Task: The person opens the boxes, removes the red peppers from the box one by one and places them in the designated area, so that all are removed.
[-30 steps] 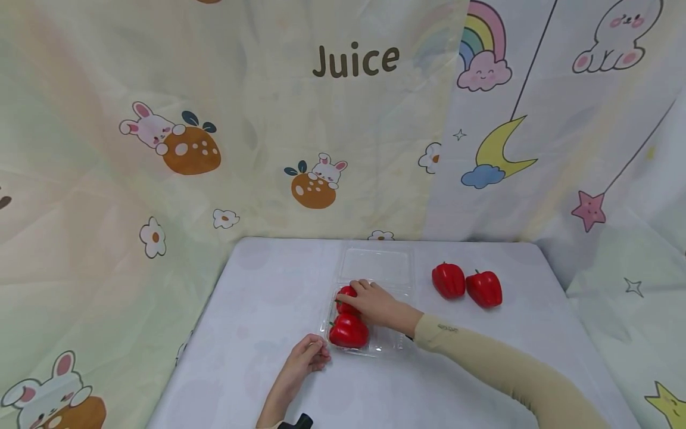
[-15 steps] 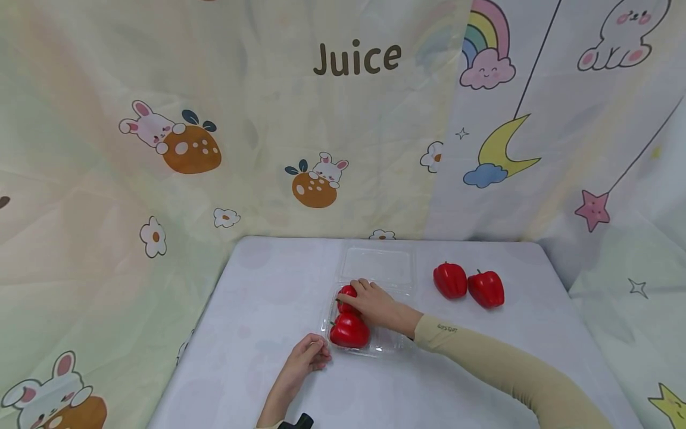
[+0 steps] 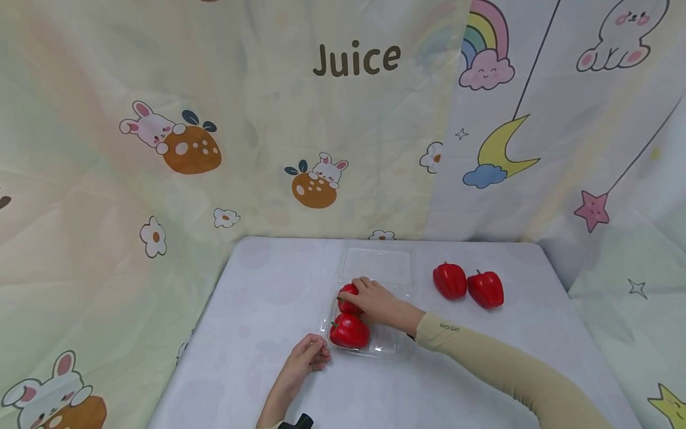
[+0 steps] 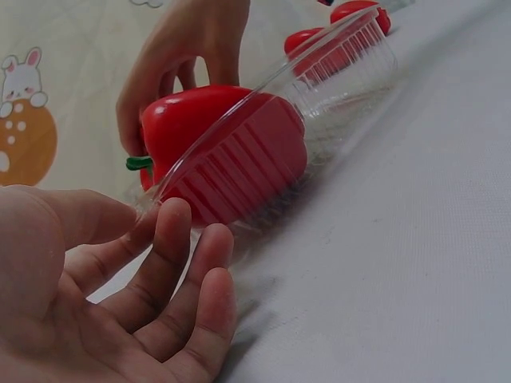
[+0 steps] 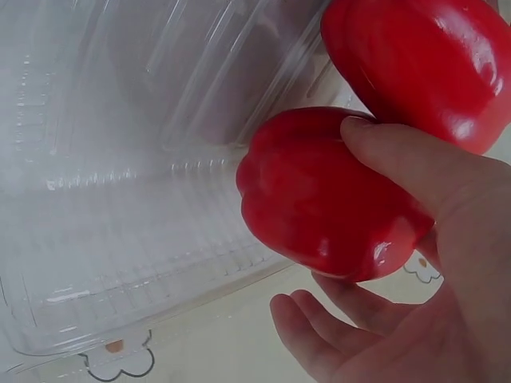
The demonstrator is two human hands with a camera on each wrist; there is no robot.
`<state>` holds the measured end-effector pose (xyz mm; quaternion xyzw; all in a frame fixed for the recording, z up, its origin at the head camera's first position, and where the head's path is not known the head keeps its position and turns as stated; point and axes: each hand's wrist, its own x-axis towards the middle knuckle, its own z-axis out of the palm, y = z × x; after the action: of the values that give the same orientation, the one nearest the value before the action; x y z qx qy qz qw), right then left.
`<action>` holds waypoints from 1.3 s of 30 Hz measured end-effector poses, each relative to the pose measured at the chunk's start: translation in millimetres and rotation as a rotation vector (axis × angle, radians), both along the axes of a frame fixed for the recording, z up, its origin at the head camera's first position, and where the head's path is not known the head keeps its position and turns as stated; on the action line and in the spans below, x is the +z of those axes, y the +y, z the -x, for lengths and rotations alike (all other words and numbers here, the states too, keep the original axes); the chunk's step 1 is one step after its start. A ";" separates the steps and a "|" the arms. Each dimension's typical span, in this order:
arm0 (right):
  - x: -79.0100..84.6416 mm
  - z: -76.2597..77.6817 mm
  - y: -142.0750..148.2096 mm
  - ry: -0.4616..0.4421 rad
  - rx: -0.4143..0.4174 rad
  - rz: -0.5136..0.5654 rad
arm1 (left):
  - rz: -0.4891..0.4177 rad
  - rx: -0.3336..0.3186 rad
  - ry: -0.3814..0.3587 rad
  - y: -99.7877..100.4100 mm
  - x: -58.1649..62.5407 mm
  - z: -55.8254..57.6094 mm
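Head view puts my right grip (image 3: 379, 304) on the far red pepper (image 5: 319, 191), at the left side of the open clear container (image 3: 388, 342). It spans the pepper's width, thumb on its side, some fingertips off it in the right wrist view. My left grip (image 3: 304, 360) is narrow, thumb and forefinger pinching the container's near left corner. The near red pepper (image 3: 349, 331) sits just beside; two more peppers (image 3: 449, 281) lie on the table (image 3: 257, 298) to the right.

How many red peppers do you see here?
4: one pepper in the right hand, another in the clear container, two more side by side on the table, right of the container.
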<state>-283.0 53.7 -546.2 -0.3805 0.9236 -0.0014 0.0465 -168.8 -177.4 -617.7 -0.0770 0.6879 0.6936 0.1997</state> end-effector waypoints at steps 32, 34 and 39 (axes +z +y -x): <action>28.5 -12.7 35.1 -0.114 -0.160 0.261 | 0.009 -0.010 0.001 4.4 0.2 -0.2; 31.2 -14.2 38.0 -0.107 -0.169 0.281 | 0.011 -0.011 0.001 4.3 0.0 -0.1; 36.5 -18.0 45.1 -0.090 -0.188 0.326 | 0.024 -0.001 0.001 3.7 -1.1 -0.3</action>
<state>-264.9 98.8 -509.7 -0.2946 0.9396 -0.1724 0.0253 -168.5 -173.6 -618.9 -0.0787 0.6963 0.6851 0.1988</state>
